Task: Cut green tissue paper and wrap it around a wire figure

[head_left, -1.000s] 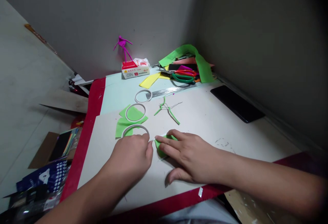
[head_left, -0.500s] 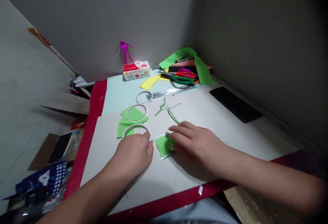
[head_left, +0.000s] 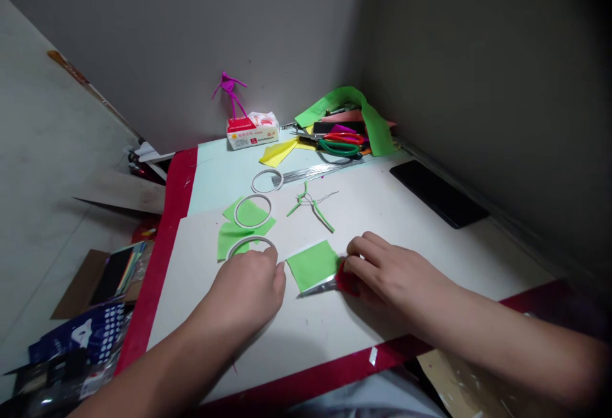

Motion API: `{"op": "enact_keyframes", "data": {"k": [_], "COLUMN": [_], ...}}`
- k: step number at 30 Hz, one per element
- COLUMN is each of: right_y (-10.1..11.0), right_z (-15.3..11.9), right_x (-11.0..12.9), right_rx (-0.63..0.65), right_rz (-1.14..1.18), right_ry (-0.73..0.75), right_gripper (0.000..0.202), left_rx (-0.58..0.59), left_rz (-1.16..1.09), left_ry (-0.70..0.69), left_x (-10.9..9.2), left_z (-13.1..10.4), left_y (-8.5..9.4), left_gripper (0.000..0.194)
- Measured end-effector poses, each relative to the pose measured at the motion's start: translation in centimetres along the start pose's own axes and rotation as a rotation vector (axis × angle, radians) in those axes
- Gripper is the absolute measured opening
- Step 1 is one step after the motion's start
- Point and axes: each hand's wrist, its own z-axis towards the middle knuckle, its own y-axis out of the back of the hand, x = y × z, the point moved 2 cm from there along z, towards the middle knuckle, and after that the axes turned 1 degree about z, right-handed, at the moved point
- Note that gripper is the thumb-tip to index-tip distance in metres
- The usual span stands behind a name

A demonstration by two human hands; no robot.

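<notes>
My left hand (head_left: 248, 284) is closed in a fist at the near edge of a white tape ring (head_left: 251, 239); its fingertips and anything inside them are hidden. To its right, a green crepe-like rectangle (head_left: 313, 265) with a pale strip along its far edge lies on the white board. Along the rectangle's near side are red-handled scissors (head_left: 320, 287), blades pointing left. My right hand (head_left: 382, 265) has its fingers curled at the scissors' handle, partly covering it. Beyond the rectangle lies a wire figure (head_left: 310, 201) partly wrapped in green.
Two more tape rings (head_left: 253, 211) and green scraps (head_left: 234, 236) lie on the left. Behind are thin wires (head_left: 315, 171), green-and-red-handled scissors (head_left: 339, 144), a small box (head_left: 252, 131) and a purple figure (head_left: 229, 90). A black phone-like slab (head_left: 437, 194) lies right.
My right hand has moved right, off the green rectangle to the scissors' handle, uncovering the rectangle and the blades. My left hand has stayed in place.
</notes>
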Motion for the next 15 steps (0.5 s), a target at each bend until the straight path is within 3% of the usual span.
{"op": "enact_keyframes", "data": {"k": [4,6,11,15], "right_y": [0.6,0.8,0.2,-0.5], "right_z": [0.2,0.3,1.3,2.3], "right_x": [-0.4,-0.4,0.7,2.1], "right_rx": [-0.016,0.039,0.381,0.573], "right_rz": [0.094,0.293,1.114,1.433], "right_ry": [-0.135,-0.226,-0.436,-0.521], "right_gripper": [0.008,0.008,0.014,0.029], "left_rx": [-0.005,-0.003,-0.01,-0.028], "left_rz": [-0.023,-0.036,-0.066,-0.139], "left_ry": [-0.004,0.003,0.014,-0.001], "left_x": [0.1,0.2,0.4,0.5], "left_z": [-0.1,-0.1,0.0,-0.1], "left_y": [0.1,0.1,0.1,0.7], "left_gripper": [0.03,0.03,0.029,0.028]}}
